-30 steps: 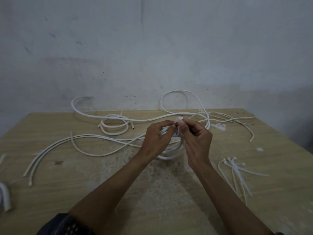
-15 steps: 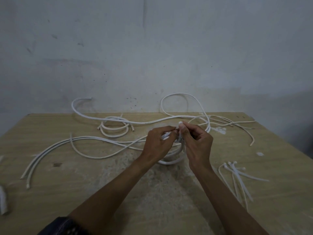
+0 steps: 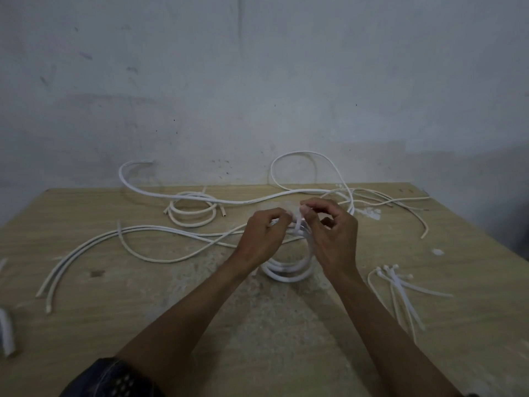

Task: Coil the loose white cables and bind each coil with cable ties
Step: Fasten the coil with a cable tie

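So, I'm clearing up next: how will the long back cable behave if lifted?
Probably springy rather than limp: the cable holds its left end arced up off the table. Likely light, being thin. It may snag, since it crosses other cables at right.

A scuffed wooden worktop (image 3: pixel 114 325) carries loose white cables (image 3: pixel 160 228) sprawling from the left to the far right. A small cable coil (image 3: pixel 191 224) lies far left of centre, and a bunch of cable ties (image 3: pixel 400 293) lies near right.

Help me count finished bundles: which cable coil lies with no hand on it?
The far coil, flat on the table. The near coil stands upright: the left hand grips it, the right hand pinches a cable tie on it.
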A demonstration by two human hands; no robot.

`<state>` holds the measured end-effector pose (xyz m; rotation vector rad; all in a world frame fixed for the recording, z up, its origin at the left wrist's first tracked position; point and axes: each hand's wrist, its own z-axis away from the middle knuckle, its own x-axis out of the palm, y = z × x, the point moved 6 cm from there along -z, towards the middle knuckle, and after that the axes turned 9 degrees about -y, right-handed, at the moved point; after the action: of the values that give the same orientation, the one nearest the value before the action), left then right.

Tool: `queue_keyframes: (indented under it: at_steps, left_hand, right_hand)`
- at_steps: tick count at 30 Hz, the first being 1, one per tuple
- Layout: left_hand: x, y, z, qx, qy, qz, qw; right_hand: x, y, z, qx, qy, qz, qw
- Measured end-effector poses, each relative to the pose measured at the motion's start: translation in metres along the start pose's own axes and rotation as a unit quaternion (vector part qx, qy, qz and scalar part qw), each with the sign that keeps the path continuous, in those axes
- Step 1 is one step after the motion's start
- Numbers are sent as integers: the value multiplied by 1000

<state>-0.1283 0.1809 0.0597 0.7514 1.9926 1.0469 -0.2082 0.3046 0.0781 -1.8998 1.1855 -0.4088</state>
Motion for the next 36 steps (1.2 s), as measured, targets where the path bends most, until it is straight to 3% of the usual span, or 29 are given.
queue_keyframes:
  at_steps: [2, 4, 7, 10, 13, 19, 25, 29, 36]
  left_hand:
    - [-3, -8, -1, -48, 26, 12, 998]
    - [-13, -19, -5, -97, 59, 74, 991]
    - [-22, -28, -8, -151, 84, 167, 971]
    - [-25, -32, -6, -113, 76, 72, 988]
    - [-20, -29, -2, -93, 48, -23, 994]
    - [-10, -11, 3, -56, 13, -87, 995]
    - [-12, -10, 8, -22, 29, -93, 995]
    - [-23, -26, 2, -79, 62, -57, 993]
    - [-21, -35, -2, -107, 84, -21, 990]
  right_hand:
    - [2, -15, 8, -106, 2, 118, 987]
    - [11, -28, 19, -217, -3, 229, 949]
    - [20, -33, 22, -267, 2, 286, 920]
    - [17, -30, 12, -201, 20, 219, 955]
    - [13, -17, -10, -68, 26, 125, 989]
    - [25, 20, -42, 119, -63, -45, 990]
    - [26, 3, -35, 125, -74, -116, 982]
    - [26, -17, -17, 10, -70, -58, 996]
    - [26, -25, 7, -20, -29, -7, 999]
